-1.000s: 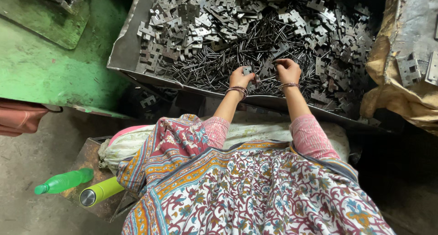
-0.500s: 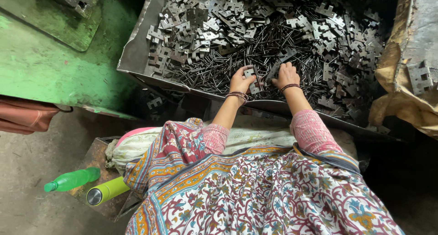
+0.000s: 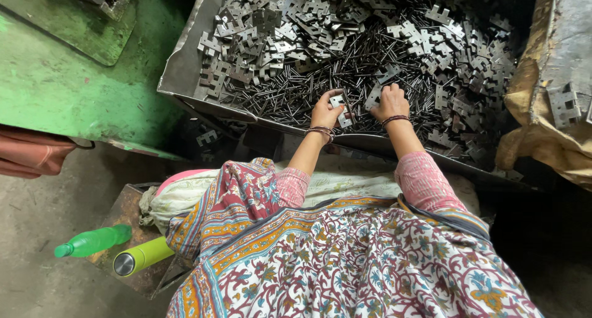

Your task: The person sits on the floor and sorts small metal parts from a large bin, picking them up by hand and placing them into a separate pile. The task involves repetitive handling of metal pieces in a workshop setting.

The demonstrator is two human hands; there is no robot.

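A big metal tray (image 3: 185, 77) holds a heap of small flat metal plates (image 3: 271, 28) and thin dark metal rods (image 3: 370, 46). Both my hands rest in the heap near the tray's front edge. My left hand (image 3: 325, 111) holds a small notched metal plate (image 3: 337, 101) between thumb and fingers. My right hand (image 3: 390, 102) lies palm down on the rods, its fingers curled round another flat plate (image 3: 373, 98). Bangles circle both wrists. My patterned dress fills the bottom of the view.
A green-painted surface (image 3: 68, 90) lies left of the tray. A tan sack with a few plates (image 3: 555, 108) stands at the right. A green plastic bottle (image 3: 92, 241) and a yellow-green flask (image 3: 142, 256) lie on the floor at lower left.
Both hands stayed at the front of the heap and shifted slightly among the rods; the left hand now shows a plate in its fingers. The camera moved a little.
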